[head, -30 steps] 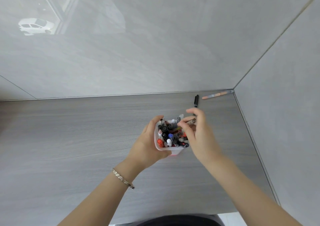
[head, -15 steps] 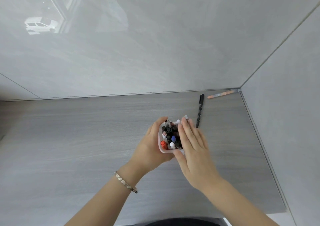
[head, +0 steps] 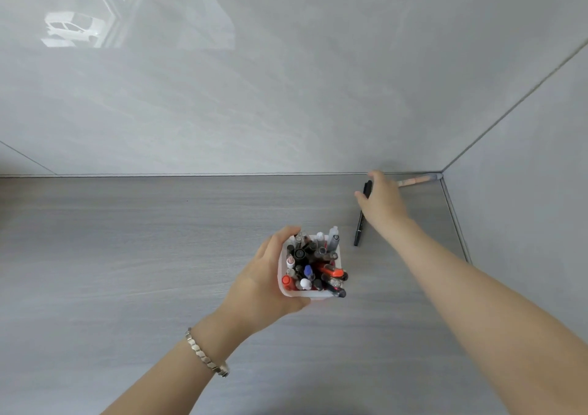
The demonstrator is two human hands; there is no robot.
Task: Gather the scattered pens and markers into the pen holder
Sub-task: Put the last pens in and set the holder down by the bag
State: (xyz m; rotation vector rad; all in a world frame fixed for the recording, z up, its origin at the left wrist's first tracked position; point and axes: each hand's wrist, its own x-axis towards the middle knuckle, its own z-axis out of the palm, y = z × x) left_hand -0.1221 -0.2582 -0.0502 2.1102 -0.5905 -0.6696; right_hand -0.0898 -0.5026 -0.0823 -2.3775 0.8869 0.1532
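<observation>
The pen holder (head: 310, 293), a small white square tub, stands on the grey wood-grain desk (head: 127, 255) near the middle of the view, crammed with pens and markers standing on end: black, red, blue, white and clear caps crowd its mouth, and a few lean out over its right rim. The left hand (head: 264, 284) wraps its near-left corner, thumb along the left wall and fingers curled under the front edge, steadying it; a metal bracelet (head: 206, 355) sits on that wrist.

Outward to the right, well apart from the holder, a black marker (head: 359, 230) lies on the desk pointing roughly away from the person. The right hand (head: 383, 204) reaches out over its far end, fingers spread loosely and curved downward, with nothing held in them. Whether the fingertips already touch the marker cannot be told, as the hand covers that part. Beyond the hand, a pale pink pen (head: 416, 179) lies along the foot of the back wall (head: 286, 80), its tip tucked into the corner where the side wall meets it.

By the look of things the job is nearly done: the bulk of the pens are in the holder, and only these two appear to remain loose on the desk. The black marker seems the likely next pick, the pink pen after it.
</observation>
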